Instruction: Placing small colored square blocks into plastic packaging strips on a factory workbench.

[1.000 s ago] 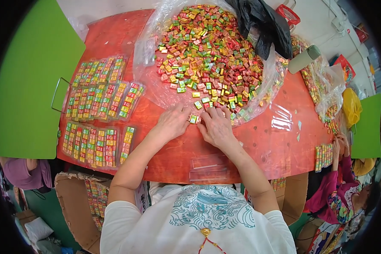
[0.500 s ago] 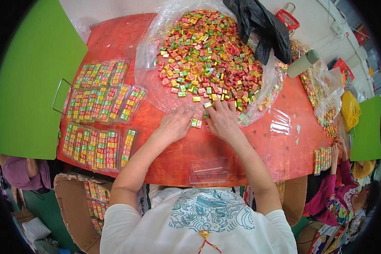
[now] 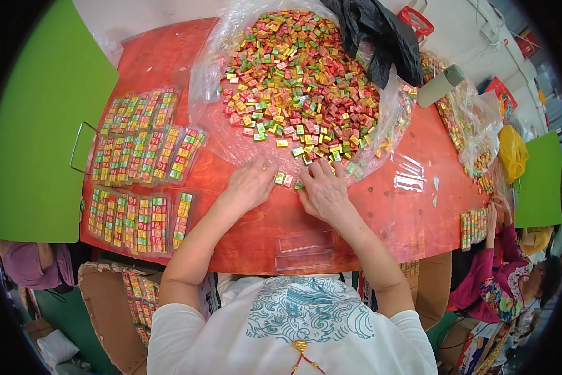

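Note:
A short row of small foil-wrapped blocks [image 3: 286, 180], in green, yellow and pink, lies on the red table between my hands. My left hand [image 3: 251, 181] has its fingers bent together at the row's left end; its fingertips are partly hidden. My right hand [image 3: 325, 189] curls over the right end, its fingers closed around a green-edged block that shows only in part. Just beyond both hands is a large heap of the same wrapped blocks [image 3: 306, 81], spread on a clear plastic sheet [image 3: 203, 94].
Filled clear packs [image 3: 153, 153] stand in rows on the left. Empty clear trays [image 3: 305, 251] lie near the front edge, others [image 3: 410, 174] to the right. A black bag [image 3: 381, 44] and pale bottle [image 3: 440, 86] are behind. A co-worker's hands [image 3: 496, 212] work at far right.
My right hand has drawn down from the heap's edge to the row's right end, bringing a block with it. My left hand stays by the row. The whole view has shifted slightly.

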The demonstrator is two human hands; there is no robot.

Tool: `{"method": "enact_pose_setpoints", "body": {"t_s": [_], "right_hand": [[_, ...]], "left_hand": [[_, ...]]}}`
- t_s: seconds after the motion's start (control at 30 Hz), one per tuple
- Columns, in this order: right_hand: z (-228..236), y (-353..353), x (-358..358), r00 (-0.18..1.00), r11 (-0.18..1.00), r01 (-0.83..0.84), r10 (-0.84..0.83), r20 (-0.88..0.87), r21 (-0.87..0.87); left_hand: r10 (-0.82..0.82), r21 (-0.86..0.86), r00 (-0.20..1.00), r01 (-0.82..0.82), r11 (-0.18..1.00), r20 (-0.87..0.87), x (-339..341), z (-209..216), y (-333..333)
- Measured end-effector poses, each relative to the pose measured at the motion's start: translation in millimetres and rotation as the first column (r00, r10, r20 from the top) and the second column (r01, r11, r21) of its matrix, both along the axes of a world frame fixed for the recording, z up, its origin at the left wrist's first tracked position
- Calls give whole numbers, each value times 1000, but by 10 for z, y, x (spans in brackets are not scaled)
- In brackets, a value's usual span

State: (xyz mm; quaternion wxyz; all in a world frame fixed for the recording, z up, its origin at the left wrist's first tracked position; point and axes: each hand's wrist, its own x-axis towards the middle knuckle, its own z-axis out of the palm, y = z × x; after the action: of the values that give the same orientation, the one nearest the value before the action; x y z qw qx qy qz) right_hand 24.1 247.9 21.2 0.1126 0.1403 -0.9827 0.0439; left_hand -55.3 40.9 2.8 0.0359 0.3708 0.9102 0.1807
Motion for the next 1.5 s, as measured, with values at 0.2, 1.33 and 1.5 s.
{"method": "enact_pose_setpoints", "body": {"t_s": [0.2, 1.33, 1.5], "right_hand": [[-85, -86, -52, 1000, 1000, -10, 10, -11, -12], [-102, 21, 109, 996, 975, 75, -84, -33, -208], [-162, -51, 51, 998, 994, 9, -15, -53, -110]], "left_hand": [[12, 2, 1000, -12, 1000, -6, 17, 27, 7], [18, 30, 1000, -17, 999, -17, 28, 10, -12], [8, 2, 1000, -8, 1000, -29, 43, -6, -15]]}}
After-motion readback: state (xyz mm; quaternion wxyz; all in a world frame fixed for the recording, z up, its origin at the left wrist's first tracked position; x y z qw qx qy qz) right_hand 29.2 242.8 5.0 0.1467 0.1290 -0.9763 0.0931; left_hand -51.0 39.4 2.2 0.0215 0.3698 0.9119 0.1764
